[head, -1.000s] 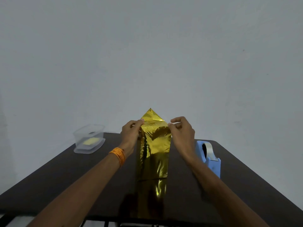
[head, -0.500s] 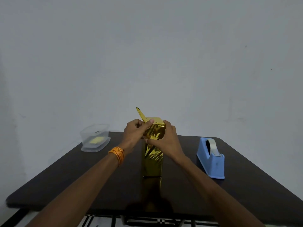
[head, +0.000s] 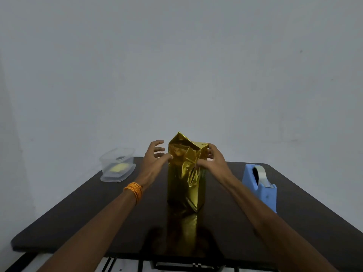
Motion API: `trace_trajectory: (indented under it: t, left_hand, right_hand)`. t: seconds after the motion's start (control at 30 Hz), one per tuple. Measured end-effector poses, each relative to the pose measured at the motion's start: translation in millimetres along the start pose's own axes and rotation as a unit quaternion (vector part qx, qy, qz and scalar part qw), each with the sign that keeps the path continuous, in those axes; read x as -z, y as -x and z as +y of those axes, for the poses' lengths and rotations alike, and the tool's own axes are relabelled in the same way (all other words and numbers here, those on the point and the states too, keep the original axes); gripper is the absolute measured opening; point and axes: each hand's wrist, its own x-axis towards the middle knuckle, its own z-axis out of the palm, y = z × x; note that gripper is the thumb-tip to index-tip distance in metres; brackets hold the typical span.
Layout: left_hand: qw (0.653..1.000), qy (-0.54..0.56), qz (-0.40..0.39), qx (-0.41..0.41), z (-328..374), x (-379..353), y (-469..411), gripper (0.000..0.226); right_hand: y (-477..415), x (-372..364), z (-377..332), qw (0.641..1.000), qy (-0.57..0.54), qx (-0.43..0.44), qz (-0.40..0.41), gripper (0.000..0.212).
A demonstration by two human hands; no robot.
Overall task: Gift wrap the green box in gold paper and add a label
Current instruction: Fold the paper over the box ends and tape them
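In the head view, your tall box wrapped in shiny gold foil paper (head: pixel 185 179) stands upright at the middle of the dark glossy counter (head: pixel 314 232). No green shows, and its unfinished top end is up where you can fold it. Your right hand (head: pixel 215 160) clasps the upper right corner, thumb in front and fingers behind, probably to steady the box and pin the crumpled flap. Your left hand (head: pixel 154 157) is spread loose and grasps nothing, only a fingertip touching the left edge. The blue plastic tape dispenser (head: pixel 261 186) waits near your right arm, likely for sealing. The clear plastic tub (head: pixel 117 163) holding a yellow slip, perhaps the label, sits well apart on the left.
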Motion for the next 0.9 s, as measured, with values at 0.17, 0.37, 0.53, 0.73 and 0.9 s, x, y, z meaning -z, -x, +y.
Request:
trace_trajectory:
  t: [0.17, 0.37, 0.53, 0.73, 0.9]
  left_hand:
    - [0.995, 0.041, -0.092, 0.013, -5.2, -10.5, 2.2, 0.059]
    - [0.998, -0.003, -0.049, -0.029, -3.5, -15.5, 10.9, 0.060]
    - [0.999, -0.017, -0.040, -0.020, -0.4, -14.0, 14.0, 0.054]
    - [0.976, -0.062, 0.158, -0.135, 10.8, -21.7, 30.7, 0.035]
    - [0.953, -0.158, 0.107, -0.236, 22.8, -45.3, 48.7, 0.040]
  right_hand:
    - [-7.3, 11.3, 2.4, 0.998, -0.028, -0.012, -0.054, 0.059]
    - [-18.1, 22.0, 8.6, 0.995, -0.075, -0.057, -0.032, 0.076]
    - [-14.1, 17.4, 11.2, 0.996, -0.065, -0.043, -0.033, 0.056]
    - [-4.5, 27.5, 13.6, 0.997, -0.067, -0.025, -0.040, 0.069]
    - [11.9, 47.0, 16.7, 0.999, 0.003, 0.001, 0.052, 0.051]
